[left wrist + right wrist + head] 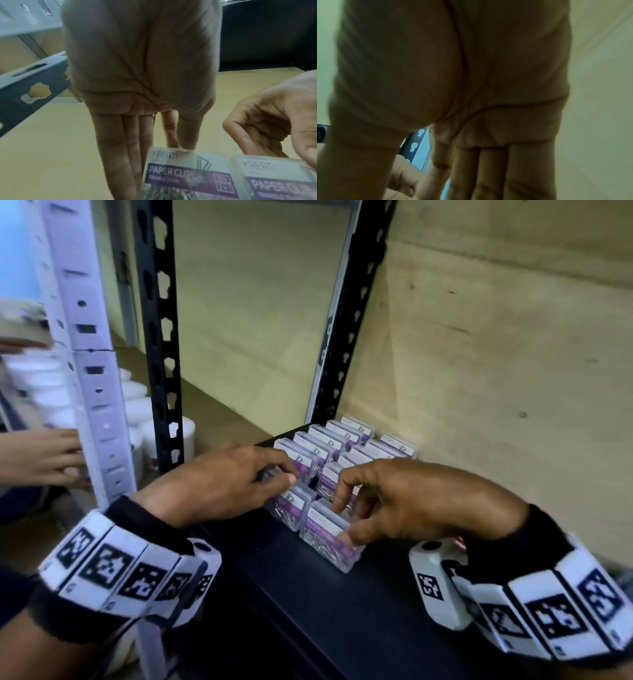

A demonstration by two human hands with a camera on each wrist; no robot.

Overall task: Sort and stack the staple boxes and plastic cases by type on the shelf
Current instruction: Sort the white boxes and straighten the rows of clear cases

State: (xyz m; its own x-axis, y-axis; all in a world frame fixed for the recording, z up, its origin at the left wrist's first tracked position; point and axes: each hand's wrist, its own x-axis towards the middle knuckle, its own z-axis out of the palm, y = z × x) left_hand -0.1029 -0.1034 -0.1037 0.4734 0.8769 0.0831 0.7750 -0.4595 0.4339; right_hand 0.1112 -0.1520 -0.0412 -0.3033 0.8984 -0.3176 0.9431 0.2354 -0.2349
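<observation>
Landmark: front case, a clear plastic case of paper clips with a purple label, standing on edge on the black shelf; all places below are given from it.
Right hand: directly over the front case; thumb on its near face, forefinger curled onto its far top edge. A pinch grip on this case.
Left hand: just left of the front case and slightly behind it; fingers curled over the second case and the row behind. The head view reads as a light hold; the left wrist view shows fairly straight fingers behind a case, so whether it grips or only steadies I cannot tell.
Second case: touching the front case on its left side, same upright pose, same label.
Rows: two files of like cases behind the front case, running back toward the wall and the black post.
Long axis: the front case's long edge runs left-near to right-far, across the files.
Nearer hand: right.
Judgement: the next move is likely seating the front case against its file, so push along the file toward the wall.
Staple boxes: none identifiable.
Bystander: another person's hand, far left of the front case, beyond the white post.
</observation>
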